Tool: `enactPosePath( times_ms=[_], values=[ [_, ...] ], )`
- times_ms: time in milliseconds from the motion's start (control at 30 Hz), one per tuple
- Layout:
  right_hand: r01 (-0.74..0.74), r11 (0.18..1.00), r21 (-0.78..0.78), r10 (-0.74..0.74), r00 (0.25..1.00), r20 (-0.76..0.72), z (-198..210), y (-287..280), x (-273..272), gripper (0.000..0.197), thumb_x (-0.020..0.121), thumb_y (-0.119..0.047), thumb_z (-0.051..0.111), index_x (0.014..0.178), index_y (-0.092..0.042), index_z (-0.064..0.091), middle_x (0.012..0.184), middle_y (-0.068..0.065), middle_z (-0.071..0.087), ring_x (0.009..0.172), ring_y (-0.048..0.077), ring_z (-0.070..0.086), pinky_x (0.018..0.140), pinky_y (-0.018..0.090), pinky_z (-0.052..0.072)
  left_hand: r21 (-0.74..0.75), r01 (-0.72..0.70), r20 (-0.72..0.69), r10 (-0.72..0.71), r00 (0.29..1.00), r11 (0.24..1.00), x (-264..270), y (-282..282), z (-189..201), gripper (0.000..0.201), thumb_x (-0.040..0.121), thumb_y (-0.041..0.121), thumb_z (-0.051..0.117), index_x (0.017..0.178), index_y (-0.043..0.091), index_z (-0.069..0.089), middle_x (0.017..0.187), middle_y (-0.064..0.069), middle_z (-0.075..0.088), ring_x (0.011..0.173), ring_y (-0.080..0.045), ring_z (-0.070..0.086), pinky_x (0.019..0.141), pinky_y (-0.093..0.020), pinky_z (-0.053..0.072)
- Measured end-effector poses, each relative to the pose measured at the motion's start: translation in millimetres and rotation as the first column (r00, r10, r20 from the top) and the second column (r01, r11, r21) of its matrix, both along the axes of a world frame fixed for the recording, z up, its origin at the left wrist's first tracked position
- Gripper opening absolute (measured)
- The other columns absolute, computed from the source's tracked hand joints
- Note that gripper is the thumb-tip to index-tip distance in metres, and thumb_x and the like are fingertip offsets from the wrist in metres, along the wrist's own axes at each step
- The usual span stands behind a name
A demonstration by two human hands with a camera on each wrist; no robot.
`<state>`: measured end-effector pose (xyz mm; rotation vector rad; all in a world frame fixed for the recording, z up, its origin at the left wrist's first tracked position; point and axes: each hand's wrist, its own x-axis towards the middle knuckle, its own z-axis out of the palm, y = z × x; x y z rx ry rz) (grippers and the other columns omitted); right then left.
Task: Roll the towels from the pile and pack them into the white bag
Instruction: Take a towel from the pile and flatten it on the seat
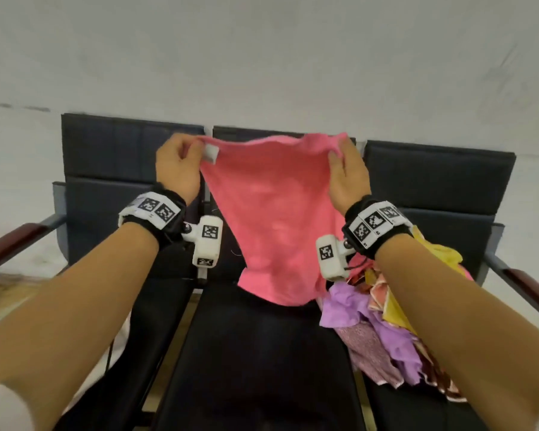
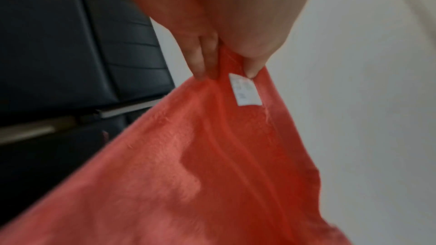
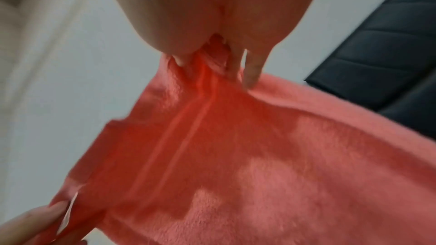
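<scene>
While pinched at top corners, pink towel (image 1: 274, 219) hangs between left hand (image 1: 178, 164), right hand (image 1: 349, 178)

- A row of black seats (image 1: 262, 353) stands against the wall, three side by side.
- A pile of towels (image 1: 383, 331), purple, yellow and patterned pink, lies on the seats at about 4 o'clock.
- The low end of a pink towel (image 1: 274, 231) reaches the middle seat.

Head looks down; wrists closely share pink towel (image 1: 274, 219).
</scene>
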<state>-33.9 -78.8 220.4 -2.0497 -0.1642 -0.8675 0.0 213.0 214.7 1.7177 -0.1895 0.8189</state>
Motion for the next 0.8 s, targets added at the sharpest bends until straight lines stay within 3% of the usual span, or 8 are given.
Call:
enactPosePath(
  times_ms=[67,167,267,333,400,567,700,800],
  values=[
    [-0.012,0.992,-0.126,-0.001,0.995,-0.1,-44.3,-13.3,-6.1,0.05,0.093,-0.042,0.037,0.119,-0.009,0.064,0.121,0.012,0.065,0.111,0.025,0.058,0.102,0.034,0.041,0.187,0.021,-0.135,0.004,0.991,0.982,-10.8,0.7,-42.4,0.009,0.091,0.022,0.062,0.085,0.02,0.068,0.082,-0.005,0.067,0.076,-0.018,0.061,0.072,-0.037,0.051],
    [-0.006,0.969,-0.247,-0.077,0.941,-0.328,-116.1,-36.2,-23.1,0.033,0.086,-0.029,0.047,0.096,-0.007,0.07,0.094,0.013,0.071,0.091,0.031,0.063,0.077,0.032,0.043,0.46,0.173,-0.411,0.036,0.911,0.871,-27.6,8.4,-119.7,0.012,0.093,0.024,0.067,0.089,0.015,0.073,0.079,0.0,0.067,0.08,-0.018,0.063,0.068,-0.026,0.041],
    [-0.057,0.951,-0.303,-0.118,0.841,-0.529,-187.7,-51.7,-48.5,0.019,0.088,-0.016,0.058,0.087,-0.005,0.074,0.088,0.01,0.072,0.088,0.03,0.065,0.071,0.03,0.042,0.557,0.349,-0.614,0.091,0.784,0.754,-49.7,16.2,-190.9,0.014,0.092,0.031,0.067,0.083,0.021,0.072,0.078,0.0,0.067,0.082,-0.021,0.065,0.069,-0.025,0.042],
    [-0.086,0.95,-0.299,-0.124,0.774,-0.62,-235.5,-56.0,-63.8,0.011,0.085,-0.014,0.069,0.089,-0.005,0.075,0.092,0.012,0.072,0.087,0.03,0.065,0.072,0.028,0.042,0.579,0.41,-0.664,0.116,0.738,0.705,-67.8,19.7,-230.5,0.016,0.091,0.034,0.068,0.082,0.022,0.072,0.077,0.0,0.068,0.081,-0.021,0.065,0.07,-0.025,0.043],
    [-0.136,0.937,-0.322,-0.138,0.703,-0.697,-278.5,-55.3,-84.1,0.018,0.081,-0.019,0.077,0.095,-0.007,0.075,0.098,0.008,0.07,0.089,0.026,0.062,0.08,0.026,0.044,0.587,0.448,-0.694,0.135,0.707,0.674,-87.1,23.2,-265.9,0.018,0.09,0.036,0.069,0.082,0.02,0.072,0.077,-0.001,0.068,0.079,-0.021,0.065,0.071,-0.026,0.046],
    [-0.178,0.942,-0.284,-0.138,0.568,-0.811,-353.1,-52.1,-133.3,0.027,0.079,-0.024,0.081,0.103,-0.013,0.075,0.104,0.006,0.071,0.096,0.024,0.065,0.088,0.028,0.05,0.593,0.548,-0.759,0.183,0.624,0.59,-132.1,33.9,-330.5,0.016,0.087,0.032,0.072,0.085,0.017,0.074,0.083,-0.007,0.072,0.082,-0.027,0.068,0.077,-0.036,0.055],
    [-0.233,0.938,-0.258,-0.122,0.475,-0.872,-398.6,-53.2,-167.1,0.04,0.084,-0.029,0.077,0.12,-0.012,0.069,0.122,0.007,0.066,0.11,0.025,0.063,0.1,0.031,0.047,0.589,0.547,-0.775,0.224,0.591,0.595,-158.2,40.1,-365.3,0.015,0.088,0.029,0.072,0.083,0.016,0.072,0.079,-0.007,0.07,0.08,-0.027,0.067,0.074,-0.032,0.053],
    [-0.282,0.923,-0.26,-0.112,0.45,-0.886,-421.4,-53.5,-185.0,0.036,0.087,-0.032,0.073,0.118,-0.014,0.07,0.116,0.005,0.068,0.108,0.025,0.063,0.095,0.029,0.048,0.587,0.547,-0.78,0.236,0.58,0.597,-170.2,42.3,-389.8,0.015,0.089,0.028,0.07,0.076,0.022,0.065,0.078,-0.004,0.067,0.08,-0.027,0.066,0.071,-0.029,0.048]
  ],
)
